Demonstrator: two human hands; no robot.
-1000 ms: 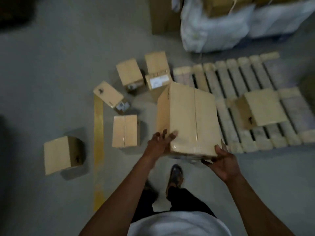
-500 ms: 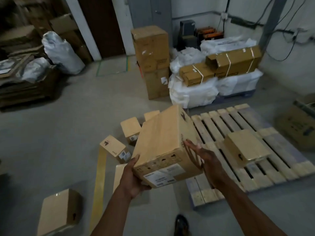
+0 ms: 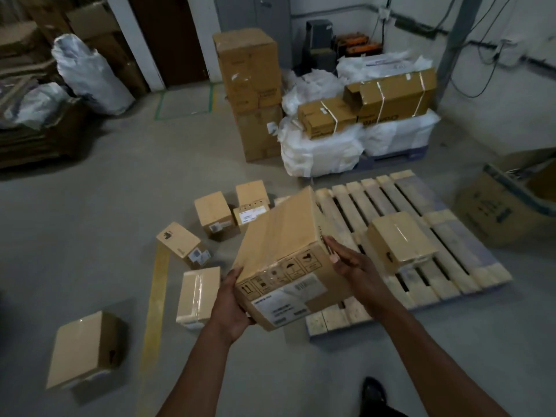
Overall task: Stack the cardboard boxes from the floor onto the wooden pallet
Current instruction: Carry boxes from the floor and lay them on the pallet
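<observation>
While you carry the cardboard box [image 3: 285, 254], left hand [image 3: 230, 299] cupped under it, right hand [image 3: 350, 266] flat against its side, set it on the wooden pallet [image 3: 451, 266].

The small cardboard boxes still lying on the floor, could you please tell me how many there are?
5: one at the near left, one beside the yellow line, one at that line's far end, and two farther back. The carried box may hide others.

Both arms outstretched — left hand [image 3: 230, 305] cupped, right hand [image 3: 353, 266] flat-fingered.
</observation>
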